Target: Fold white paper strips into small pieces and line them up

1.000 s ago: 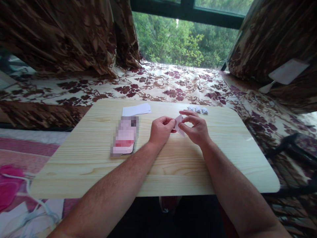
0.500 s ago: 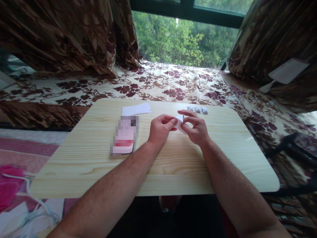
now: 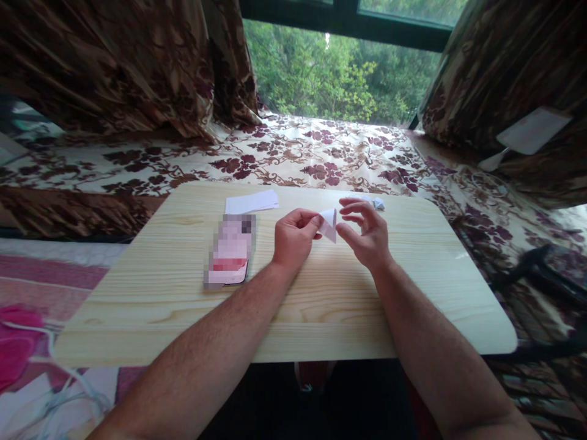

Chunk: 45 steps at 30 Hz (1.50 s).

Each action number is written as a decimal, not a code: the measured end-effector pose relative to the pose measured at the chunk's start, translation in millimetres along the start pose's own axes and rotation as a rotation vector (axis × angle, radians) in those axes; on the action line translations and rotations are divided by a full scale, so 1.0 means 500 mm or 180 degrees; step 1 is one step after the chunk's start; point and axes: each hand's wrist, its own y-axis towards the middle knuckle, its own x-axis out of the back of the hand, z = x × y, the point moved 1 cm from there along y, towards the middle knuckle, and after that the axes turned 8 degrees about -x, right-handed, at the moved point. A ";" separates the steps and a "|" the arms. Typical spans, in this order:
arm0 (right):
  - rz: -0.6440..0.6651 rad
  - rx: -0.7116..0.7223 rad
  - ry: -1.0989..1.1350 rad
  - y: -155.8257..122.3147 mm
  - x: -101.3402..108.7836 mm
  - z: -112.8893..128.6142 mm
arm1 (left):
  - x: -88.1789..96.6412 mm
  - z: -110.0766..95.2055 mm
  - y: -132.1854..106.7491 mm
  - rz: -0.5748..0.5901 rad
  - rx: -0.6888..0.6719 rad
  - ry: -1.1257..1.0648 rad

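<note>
Between the thumb and fingers of my left hand (image 3: 296, 235) is a small folded piece of white paper (image 3: 329, 225), its triangular end pointing to the right. Just right of the paper, my right hand (image 3: 365, 232) has its thumb and fingers apart, with nothing in them. Behind my right hand lie small folded paper pieces (image 3: 378, 204), partly covered by its fingers. A stack of white paper strips (image 3: 252, 202) rests at the back left of the wooden table (image 3: 316, 311).
A phone (image 3: 229, 250), mostly blurred out, lies on the table left of my left hand. Floral cloth (image 3: 321, 153) covers the ledge behind the table, below a window. White cables (image 3: 82, 385) and a pink item (image 3: 18, 342) are at lower left.
My right hand has let go of the folded paper and moved slightly right, its fingers now covering more of the small folded pieces. My left hand still holds the paper, which shows more fully.
</note>
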 end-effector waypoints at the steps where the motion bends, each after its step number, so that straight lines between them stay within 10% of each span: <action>1: -0.0070 0.0091 -0.0140 -0.001 0.000 0.005 | 0.001 0.000 -0.001 -0.0023 -0.0050 0.0117; 45: 0.0170 0.0867 -0.0765 -0.006 -0.009 0.001 | -0.001 -0.012 -0.025 0.0299 -0.1562 0.1329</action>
